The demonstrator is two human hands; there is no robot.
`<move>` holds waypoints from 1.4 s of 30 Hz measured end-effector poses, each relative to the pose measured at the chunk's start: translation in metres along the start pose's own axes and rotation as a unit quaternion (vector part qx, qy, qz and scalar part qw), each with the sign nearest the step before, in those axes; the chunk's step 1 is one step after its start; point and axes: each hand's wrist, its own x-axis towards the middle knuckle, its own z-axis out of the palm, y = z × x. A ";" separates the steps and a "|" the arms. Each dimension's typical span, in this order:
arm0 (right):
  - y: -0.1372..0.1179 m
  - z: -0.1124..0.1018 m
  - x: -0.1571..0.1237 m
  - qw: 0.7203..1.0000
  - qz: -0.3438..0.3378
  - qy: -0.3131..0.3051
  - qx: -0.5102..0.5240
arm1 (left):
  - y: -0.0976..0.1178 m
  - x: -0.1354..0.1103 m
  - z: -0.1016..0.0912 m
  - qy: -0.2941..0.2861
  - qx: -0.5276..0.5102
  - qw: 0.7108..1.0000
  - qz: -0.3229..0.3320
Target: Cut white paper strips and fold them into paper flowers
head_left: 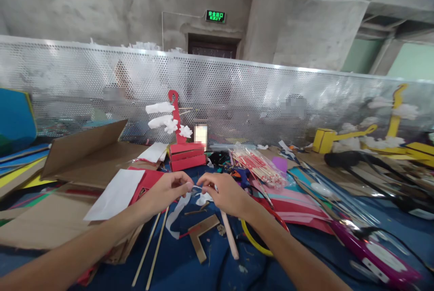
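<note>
My left hand (pixel 169 189) and my right hand (pixel 225 191) meet above the blue table, fingertips pinched together. Between them they hold a small white strip of paper (pixel 197 188), which trails down into a longer white paper strip (pixel 176 216) on the table. A light wooden stick (pixel 229 236) runs down from under my right hand. Behind my hands stands a red paper model (pixel 185 148) with white paper flowers on a red stem.
Cardboard sheets (pixel 84 155) and white paper (pixel 117 193) lie left. A bag of sticks (pixel 259 166), pink sheets, a yellow ring (pixel 252 241) and a purple glue gun (pixel 369 250) lie right. A perforated metal screen (pixel 237 96) closes the back. Yellow model (pixel 393 132) far right.
</note>
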 end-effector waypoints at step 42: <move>-0.008 -0.013 -0.006 0.979 0.042 -0.113 0.162 | 0.011 -0.004 -0.005 -0.030 0.053 0.997 0.037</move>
